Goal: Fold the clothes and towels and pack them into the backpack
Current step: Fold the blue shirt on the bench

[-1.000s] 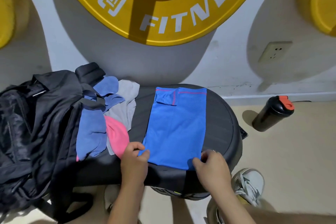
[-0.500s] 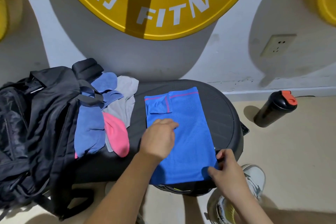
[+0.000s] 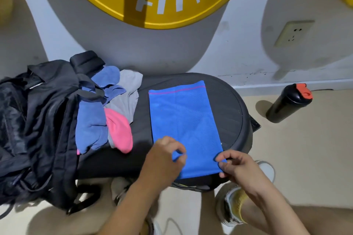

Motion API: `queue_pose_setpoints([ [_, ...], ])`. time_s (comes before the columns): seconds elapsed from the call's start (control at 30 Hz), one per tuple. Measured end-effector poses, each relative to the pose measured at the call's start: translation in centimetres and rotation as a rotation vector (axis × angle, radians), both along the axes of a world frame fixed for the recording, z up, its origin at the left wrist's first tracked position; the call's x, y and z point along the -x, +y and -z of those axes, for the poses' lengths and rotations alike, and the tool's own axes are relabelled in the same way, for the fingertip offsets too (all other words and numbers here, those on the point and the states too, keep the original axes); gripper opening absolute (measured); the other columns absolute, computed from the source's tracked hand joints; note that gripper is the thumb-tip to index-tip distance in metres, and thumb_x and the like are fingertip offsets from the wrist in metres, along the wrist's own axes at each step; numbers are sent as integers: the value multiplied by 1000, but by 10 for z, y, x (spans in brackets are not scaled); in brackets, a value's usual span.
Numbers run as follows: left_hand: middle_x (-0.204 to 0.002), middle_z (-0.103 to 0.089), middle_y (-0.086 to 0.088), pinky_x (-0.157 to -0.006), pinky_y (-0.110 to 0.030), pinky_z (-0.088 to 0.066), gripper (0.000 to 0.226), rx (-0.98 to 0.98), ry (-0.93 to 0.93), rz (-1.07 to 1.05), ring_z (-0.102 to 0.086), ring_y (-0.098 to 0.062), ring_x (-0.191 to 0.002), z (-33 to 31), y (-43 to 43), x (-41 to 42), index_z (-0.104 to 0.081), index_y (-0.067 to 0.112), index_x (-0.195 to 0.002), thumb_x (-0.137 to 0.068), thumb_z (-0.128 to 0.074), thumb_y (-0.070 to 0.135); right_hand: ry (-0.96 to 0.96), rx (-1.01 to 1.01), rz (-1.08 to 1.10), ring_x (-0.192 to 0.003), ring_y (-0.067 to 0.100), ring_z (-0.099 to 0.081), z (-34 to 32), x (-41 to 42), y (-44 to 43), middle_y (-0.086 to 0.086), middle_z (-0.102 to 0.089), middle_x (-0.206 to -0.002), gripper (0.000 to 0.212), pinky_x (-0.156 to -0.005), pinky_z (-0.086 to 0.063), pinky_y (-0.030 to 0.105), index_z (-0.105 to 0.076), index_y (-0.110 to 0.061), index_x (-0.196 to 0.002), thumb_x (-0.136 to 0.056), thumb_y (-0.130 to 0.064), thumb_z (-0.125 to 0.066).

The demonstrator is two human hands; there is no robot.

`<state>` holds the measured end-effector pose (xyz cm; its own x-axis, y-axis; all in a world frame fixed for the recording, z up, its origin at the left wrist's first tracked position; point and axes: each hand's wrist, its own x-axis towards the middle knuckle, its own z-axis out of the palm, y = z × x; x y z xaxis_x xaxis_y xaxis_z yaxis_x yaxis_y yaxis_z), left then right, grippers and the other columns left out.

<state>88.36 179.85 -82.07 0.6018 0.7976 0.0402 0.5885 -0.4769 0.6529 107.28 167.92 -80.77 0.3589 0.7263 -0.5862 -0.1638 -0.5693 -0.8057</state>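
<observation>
Through the head camera we judge that we are mid-fold on the blue mesh garment. It lies flat as a long, narrow rectangle on the black desk, with its pink-striped hem at the far end toward the wall and its near end at the desk's front edge. The next move, as we read it, is to lift that near end and carry it over to the far hem, halving the length. Both corners should rise together and stay level so the thin cloth does not skew. Our left hand is at the near left corner, knuckles up, its fingers curled and pinching the cloth. Our right hand is at the near right corner, thumb and fingers grasping the edge. Both forearms reach in from below, roughly parallel. A heap of unfolded pieces, blue, grey and pink, waits just beside the garment on the left and drapes onto the black backpack, which slumps against the desk's left end.
</observation>
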Motion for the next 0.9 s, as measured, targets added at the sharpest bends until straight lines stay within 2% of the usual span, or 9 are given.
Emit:
queue_pose_setpoints([
  [0.13,-138,-49,-2,-103,-36,-36,72,-261,325,226,-45,-20,-126,28,-44,9,-52,28,-130,-68,-53,65,208,0,179,-47,11,-50,-3,9,0,8,-56,-63,17,-45,-32,17,-69,-2,-91,-91,5,-54],
  [0.33,-135,-56,-8,-95,-34,-41,51,-401,285,116,-49,-25,-125,40,-36,33,-58,12,-128,-81,-40,18,260,36,257,-49,12,-50,-13,9,-8,10,-63,-64,20,-45,-38,17,-73,-2,-89,-92,0,-53],
  [0.37,-132,-59,-8,-92,-34,-45,50,-422,305,133,-54,-25,-121,39,-35,33,-62,10,-124,-79,-39,17,107,45,218,-54,14,-54,-11,11,-10,6,-64,-67,20,-48,-42,20,-74,-6,-87,-93,-5,-54],
  [0.43,-115,-68,-8,-79,-31,-54,43,-452,317,143,-66,-25,-104,30,-29,27,-69,7,-108,-77,-41,17,-572,87,-19,-88,19,-60,-5,18,-9,-1,-65,-94,19,-72,-51,32,-71,-19,-96,-89,-33,-60],
  [0.5,-92,-71,-8,-64,-30,-55,25,-513,309,148,-68,-25,-81,20,-27,18,-71,7,-89,-72,-54,15,-1068,69,-306,-131,20,-35,0,41,-5,-4,-42,-135,66,-98,-41,44,-49,-34,-129,-72,-67,-54],
  [0.57,-73,-66,-5,-56,-29,-51,15,-588,328,180,-63,-24,-64,11,-26,14,-68,9,-77,-63,-64,12,-1202,-77,-458,-141,20,-23,8,63,2,-4,-31,-149,87,-100,-37,52,-36,-35,-139,-63,-70,-58],
  [0.7,-55,-47,-2,-49,-30,-42,11,-662,271,189,-48,-24,-50,-1,-25,16,-56,15,-62,-64,-63,6,-1248,-204,-485,-126,18,-54,22,65,9,-9,-58,-131,55,-95,-44,45,-56,-30,-123,-69,-21,-61],
  [0.8,-70,-61,-7,-67,-33,-54,15,-643,205,208,-62,-28,-76,2,-24,20,-56,10,-61,-72,-46,11,-1364,-284,-516,-114,15,-62,26,41,-1,-13,-68,-114,45,-90,-35,31,-67,-29,-103,-70,-15,-39],
  [0.9,-100,-72,-10,-77,-29,-57,25,-471,274,256,-68,-25,-99,4,-22,26,-63,8,-62,-67,-41,18,-1419,-359,-699,-108,11,-65,20,16,-10,-15,-70,-109,36,-86,-42,26,-70,-30,-97,-67,-12,-60],
])
